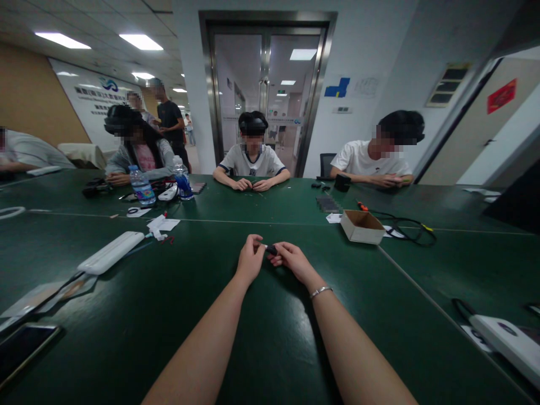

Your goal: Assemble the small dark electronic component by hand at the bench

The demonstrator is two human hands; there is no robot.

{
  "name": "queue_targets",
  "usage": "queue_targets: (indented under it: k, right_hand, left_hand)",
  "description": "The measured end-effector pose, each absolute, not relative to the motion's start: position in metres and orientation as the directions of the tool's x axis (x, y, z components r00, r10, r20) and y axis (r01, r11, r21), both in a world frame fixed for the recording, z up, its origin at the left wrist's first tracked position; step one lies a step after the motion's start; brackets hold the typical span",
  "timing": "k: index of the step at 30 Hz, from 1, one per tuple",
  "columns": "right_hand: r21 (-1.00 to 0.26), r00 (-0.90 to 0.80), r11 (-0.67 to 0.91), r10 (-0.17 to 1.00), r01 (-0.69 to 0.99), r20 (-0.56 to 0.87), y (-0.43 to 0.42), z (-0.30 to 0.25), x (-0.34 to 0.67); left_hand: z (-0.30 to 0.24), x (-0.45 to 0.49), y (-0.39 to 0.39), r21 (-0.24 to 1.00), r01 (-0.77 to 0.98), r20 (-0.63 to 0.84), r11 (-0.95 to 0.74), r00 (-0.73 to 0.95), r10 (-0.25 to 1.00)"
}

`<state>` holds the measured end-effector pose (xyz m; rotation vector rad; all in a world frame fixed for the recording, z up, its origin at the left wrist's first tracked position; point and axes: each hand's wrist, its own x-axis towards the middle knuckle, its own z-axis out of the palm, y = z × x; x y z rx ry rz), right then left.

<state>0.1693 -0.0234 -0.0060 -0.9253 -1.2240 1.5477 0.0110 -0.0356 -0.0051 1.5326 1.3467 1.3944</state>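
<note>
Above the middle of the green table, both my hands meet at a small black object with a shiny metal end. Its kind is too small to make out. My right hand pinches the black part between thumb and fingers; a silver bracelet circles that wrist. On the other side, my left hand is closed at the metal end, thumb and fingertips together. The left fingers partly hide that end.
An open cardboard box stands beyond my right hand, near a coiled black cable. A white power strip and a phone lie leftward. Two bottles stand farther back. Several people sit across the table.
</note>
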Motion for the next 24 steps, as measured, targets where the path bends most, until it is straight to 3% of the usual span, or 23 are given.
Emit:
queue_targets:
  k: [4, 9, 24]
  right_hand:
    - [-0.975, -0.286, -0.078, 0.958, -0.208, -0.016, -0.0239, -0.0049, 0.1691]
    - [-0.974, -0.283, -0.072, 0.959, -0.213, -0.009, -0.0247, -0.0040, 0.1690]
    - [-0.966, -0.296, -0.091, 0.955, -0.242, -0.015, -0.0233, -0.0070, 0.1702]
  left_hand:
    - [-0.0089, 0.0095, -0.0338, 0.941, 0.278, 0.235, -0.194, -0.125, 0.964]
    - [-0.0060, 0.0101, -0.0348, 0.920, 0.295, 0.302, -0.259, -0.109, 0.947]
    - [-0.0039, 0.0099, -0.0357, 0.939, 0.285, 0.209, -0.194, -0.025, 0.978]
